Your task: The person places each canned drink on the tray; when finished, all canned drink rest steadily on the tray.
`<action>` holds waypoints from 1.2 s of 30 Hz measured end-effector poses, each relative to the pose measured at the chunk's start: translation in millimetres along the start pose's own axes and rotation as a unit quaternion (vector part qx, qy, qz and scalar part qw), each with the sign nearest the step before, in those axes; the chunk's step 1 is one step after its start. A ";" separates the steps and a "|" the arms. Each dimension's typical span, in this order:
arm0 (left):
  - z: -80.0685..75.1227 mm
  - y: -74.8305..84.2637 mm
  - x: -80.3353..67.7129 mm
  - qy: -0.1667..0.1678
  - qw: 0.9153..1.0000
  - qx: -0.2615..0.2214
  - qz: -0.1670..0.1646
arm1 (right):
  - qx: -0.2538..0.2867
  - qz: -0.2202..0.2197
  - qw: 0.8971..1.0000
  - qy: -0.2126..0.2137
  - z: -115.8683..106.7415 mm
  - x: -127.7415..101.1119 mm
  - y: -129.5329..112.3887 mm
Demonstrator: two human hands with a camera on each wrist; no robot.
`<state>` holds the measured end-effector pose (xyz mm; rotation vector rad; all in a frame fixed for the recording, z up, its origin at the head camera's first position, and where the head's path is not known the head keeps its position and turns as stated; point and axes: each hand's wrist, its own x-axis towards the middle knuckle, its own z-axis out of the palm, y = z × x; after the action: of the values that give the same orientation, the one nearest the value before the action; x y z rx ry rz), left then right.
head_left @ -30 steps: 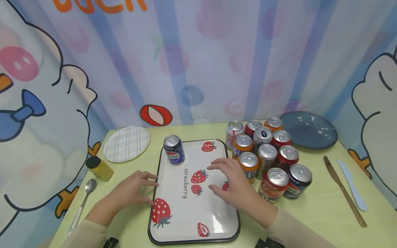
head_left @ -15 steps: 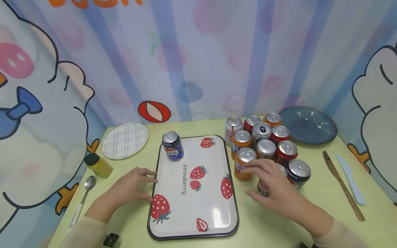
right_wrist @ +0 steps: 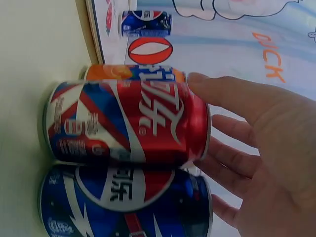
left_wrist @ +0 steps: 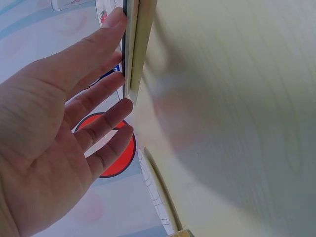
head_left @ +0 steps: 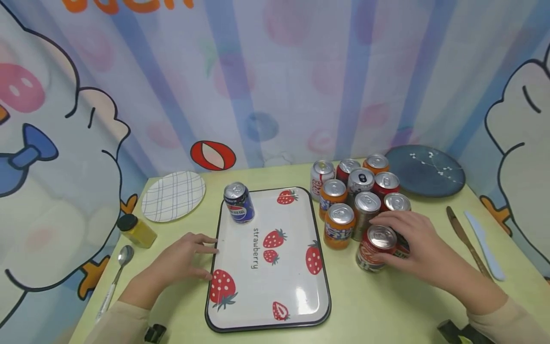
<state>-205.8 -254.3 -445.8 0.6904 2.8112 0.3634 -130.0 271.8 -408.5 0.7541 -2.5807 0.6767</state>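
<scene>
- The pale green tabletop [head_left: 386,306] is walled in by a cartoon-printed curtain backdrop [head_left: 275,81] with blue stripes and duck figures.
- The white rectangular strawberry-print tray with a black rim [head_left: 296,301] lies at the table's centre; one upright blue cola can [head_left: 238,202] stands at its 11 o'clock corner.
- At 3 o'clock from the tray stands a tight cluster of upright drink cans [head_left: 365,200], red, orange and silver.
- The right hand [head_left: 418,239] wraps loosely over the cluster's 5 o'clock end, fingers curving behind the red-and-blue striped cola can [head_left: 375,248] and covering the dark blue can [right_wrist: 123,207] beside it; I cannot tell that the grip is clamped yet.
- Judged from this: close thumb and fingers on one can only and lift straight up, since its neighbours touch it and could topple.
- The left hand [head_left: 178,263] lies flat, fingers straight, fingertips [left_wrist: 118,17] against the tray's 9 o'clock edge, well placed to steady it.
- A dark blue round plate [head_left: 425,172] lies at 1 o'clock, a checked white plate [head_left: 174,196] at 10 o'clock.
- A brown knife [head_left: 466,241], a pale blue knife [head_left: 483,246], a steel spoon [head_left: 113,277] and a small yellow jar with a black lid [head_left: 136,230] sit at the sides.
</scene>
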 end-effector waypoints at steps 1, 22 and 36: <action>-0.2 -0.4 0.0 0.001 1.000 0.000 0.002 | -0.004 0.001 1.000 -0.002 -0.5 -0.6 2.7; 0.7 -0.6 -0.6 -0.001 1.000 0.003 0.005 | 0.020 0.009 1.000 -0.022 4.2 0.3 11.1; 0.3 0.0 -1.9 -0.006 1.000 -0.006 -0.019 | 0.153 -0.003 0.988 -0.009 23.9 32.4 -49.1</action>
<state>-204.1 -255.1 -445.8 0.6341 2.8037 0.3686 -132.2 209.5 -396.3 0.8613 -2.5179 1.0862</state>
